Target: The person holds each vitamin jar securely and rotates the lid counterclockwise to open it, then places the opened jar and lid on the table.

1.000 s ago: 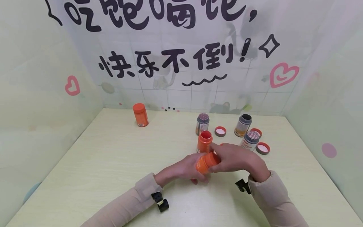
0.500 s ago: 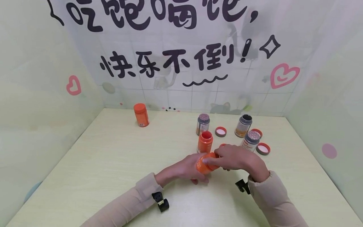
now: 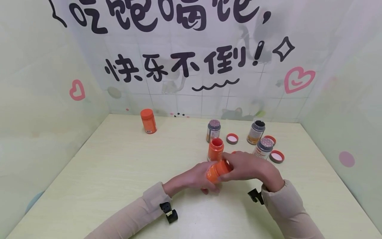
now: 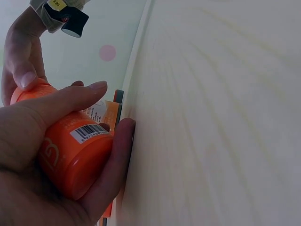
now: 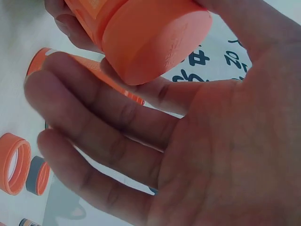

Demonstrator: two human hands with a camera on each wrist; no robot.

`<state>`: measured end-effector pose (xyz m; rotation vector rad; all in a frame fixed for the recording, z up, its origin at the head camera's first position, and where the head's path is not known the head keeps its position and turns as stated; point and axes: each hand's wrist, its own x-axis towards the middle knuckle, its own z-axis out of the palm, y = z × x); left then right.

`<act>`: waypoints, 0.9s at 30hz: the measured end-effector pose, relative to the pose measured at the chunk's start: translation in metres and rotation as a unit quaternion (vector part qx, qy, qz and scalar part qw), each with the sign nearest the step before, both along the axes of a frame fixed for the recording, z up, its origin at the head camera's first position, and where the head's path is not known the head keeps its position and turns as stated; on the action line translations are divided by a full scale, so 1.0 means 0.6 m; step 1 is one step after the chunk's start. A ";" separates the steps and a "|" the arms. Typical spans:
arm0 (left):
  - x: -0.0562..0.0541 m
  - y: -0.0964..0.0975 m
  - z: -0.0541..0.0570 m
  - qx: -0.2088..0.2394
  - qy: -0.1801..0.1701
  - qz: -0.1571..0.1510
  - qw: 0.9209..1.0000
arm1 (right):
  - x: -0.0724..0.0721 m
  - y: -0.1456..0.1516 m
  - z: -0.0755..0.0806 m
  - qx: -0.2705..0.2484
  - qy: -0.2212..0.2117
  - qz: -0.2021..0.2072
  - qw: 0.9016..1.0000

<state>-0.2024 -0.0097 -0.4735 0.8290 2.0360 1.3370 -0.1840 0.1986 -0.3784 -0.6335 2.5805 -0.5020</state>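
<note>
Tilted over the table, an orange bottle (image 3: 213, 173) lies in the grip of my left hand (image 3: 198, 176); its base and barcode face the left wrist view. Its orange cap (image 5: 155, 37) is on the bottle's right end. My right hand (image 3: 247, 166) pinches this cap between thumb and index finger, while the other fingers (image 5: 99, 113) extend loosely beneath it in the right wrist view. Just behind both hands stands an uncapped orange bottle (image 3: 215, 150). An orange cap (image 5: 14, 162) lies on the table, mostly hidden by my right hand in the head view.
Several grey bottles stand at the back right, including a left one (image 3: 213, 131), an open-mouthed one (image 3: 256, 132) and one near my right hand (image 3: 264, 148). Grey-and-red caps (image 3: 277, 156) lie among them. A capped orange bottle (image 3: 148, 121) stands at the back left. Walls enclose the table.
My right hand has turned about the cap and back again, its thumb swinging over the bottle, then returning to the near side. The left hand and bottle hold nearly still.
</note>
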 end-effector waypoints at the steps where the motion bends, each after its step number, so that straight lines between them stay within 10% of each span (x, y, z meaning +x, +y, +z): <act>1: 0.000 0.000 0.000 -0.001 0.001 0.000 1.000 | 0.000 0.000 0.000 0.001 0.001 0.001 1.000; 27: 0.001 0.001 0.000 0.003 0.004 0.001 1.000 | -0.001 0.000 -0.002 -0.015 0.004 0.007 1.000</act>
